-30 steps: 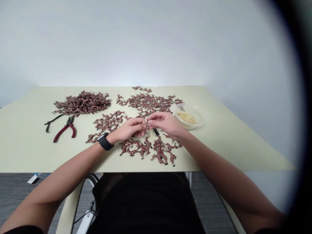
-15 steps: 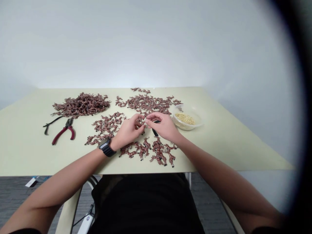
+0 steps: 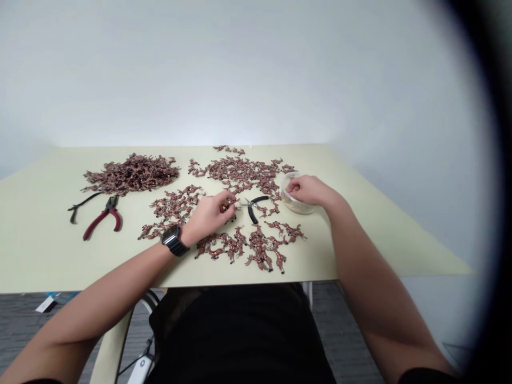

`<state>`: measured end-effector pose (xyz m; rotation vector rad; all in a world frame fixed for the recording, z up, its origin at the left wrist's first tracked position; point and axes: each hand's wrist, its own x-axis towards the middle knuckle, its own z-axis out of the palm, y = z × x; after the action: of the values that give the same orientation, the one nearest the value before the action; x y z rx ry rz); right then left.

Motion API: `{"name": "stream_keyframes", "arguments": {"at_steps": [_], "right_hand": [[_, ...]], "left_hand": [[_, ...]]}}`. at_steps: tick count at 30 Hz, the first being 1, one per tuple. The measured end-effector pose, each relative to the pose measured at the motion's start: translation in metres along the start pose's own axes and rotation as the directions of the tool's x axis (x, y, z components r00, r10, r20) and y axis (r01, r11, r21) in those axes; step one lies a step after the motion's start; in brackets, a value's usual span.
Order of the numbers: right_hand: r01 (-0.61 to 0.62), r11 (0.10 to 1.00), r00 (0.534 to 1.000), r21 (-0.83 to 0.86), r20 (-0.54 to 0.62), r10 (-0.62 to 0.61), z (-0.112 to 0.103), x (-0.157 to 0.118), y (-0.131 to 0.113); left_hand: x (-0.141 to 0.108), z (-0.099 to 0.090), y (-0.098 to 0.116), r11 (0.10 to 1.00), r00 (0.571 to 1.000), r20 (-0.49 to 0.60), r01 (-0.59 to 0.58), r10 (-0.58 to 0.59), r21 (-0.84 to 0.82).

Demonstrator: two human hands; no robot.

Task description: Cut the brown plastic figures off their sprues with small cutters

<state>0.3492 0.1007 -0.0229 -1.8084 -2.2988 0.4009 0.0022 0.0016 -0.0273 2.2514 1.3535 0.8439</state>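
My left hand (image 3: pixel 212 214) is closed in a pinch above the middle of the table. Between its thumb and fingers is what looks like a small brown deer figurine, mostly hidden by the fingers. My right hand (image 3: pixel 309 190) reaches over the rim of a clear plastic bowl (image 3: pixel 298 207), its curled fingertips down inside; whatever they pinch is hidden. Just right of my left fingertips lie small pliers with black handles (image 3: pixel 253 213), jaws toward that hand. Loose brown deer figurines (image 3: pixel 260 248) lie around and in front of both hands.
At the back left is a dense heap of brown figurines (image 3: pixel 134 175). Red-handled pliers (image 3: pixel 104 217) and a thin black tool (image 3: pixel 83 204) lie in front of it. More figurines (image 3: pixel 244 172) spread across the back middle. The table's front edge runs close to my body.
My right hand has left my left fingertips and moved right into the bowl, uncovering the black-handled pliers and some figurines. My left hand has stayed nearly in place.
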Motion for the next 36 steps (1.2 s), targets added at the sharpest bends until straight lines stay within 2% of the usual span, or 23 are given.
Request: {"name": "stream_keyframes", "arguments": {"at_steps": [7, 11, 16, 19, 23, 26, 29, 33, 36], "right_hand": [[-0.075, 0.985, 0.987, 0.156, -0.132, 0.096, -0.003, 0.003, 0.006], [-0.098, 0.948, 0.985, 0.301, -0.109, 0.137, -0.005, 0.003, 0.01], [-0.099, 0.817, 0.986, 0.568, -0.056, 0.158, -0.002, 0.004, 0.012], [-0.093, 0.768, 0.986, 0.634, -0.05, 0.16, -0.002, 0.003, 0.012], [-0.061, 0.746, 0.985, 0.663, -0.078, 0.151, -0.007, -0.002, 0.007], [0.025, 0.712, 0.973, 0.702, -0.181, 0.144, -0.015, -0.009, -0.007], [0.17, 0.619, 0.956, 0.767, -0.28, 0.084, -0.019, -0.022, -0.036], [0.249, 0.584, 0.966, 0.773, -0.243, -0.09, -0.009, -0.04, -0.084], [0.241, 0.64, 0.97, 0.729, -0.168, -0.174, 0.008, -0.048, -0.113]], "left_hand": [[0.002, 0.0, -0.005, 1.0, 1.0, -0.001, 0.02, -0.02, 0.012], [0.002, 0.0, -0.005, 1.0, 1.0, 0.003, 0.022, -0.022, -0.004], [0.002, -0.001, -0.007, 0.999, 1.0, -0.003, 0.031, -0.031, -0.017], [0.003, -0.001, -0.009, 0.999, 1.0, -0.01, 0.028, -0.028, -0.02], [0.003, -0.001, -0.009, 0.998, 0.999, -0.018, 0.029, -0.03, -0.058], [0.002, 0.0, -0.008, 0.976, 0.997, 0.011, 0.08, -0.08, -0.201], [0.003, 0.002, -0.008, 0.879, 0.98, 0.122, 0.193, -0.155, -0.435], [0.005, 0.005, -0.008, 0.694, 0.955, 0.255, 0.285, -0.149, -0.661], [0.005, 0.006, -0.006, 0.621, 0.953, 0.273, 0.295, -0.133, -0.726]]}}
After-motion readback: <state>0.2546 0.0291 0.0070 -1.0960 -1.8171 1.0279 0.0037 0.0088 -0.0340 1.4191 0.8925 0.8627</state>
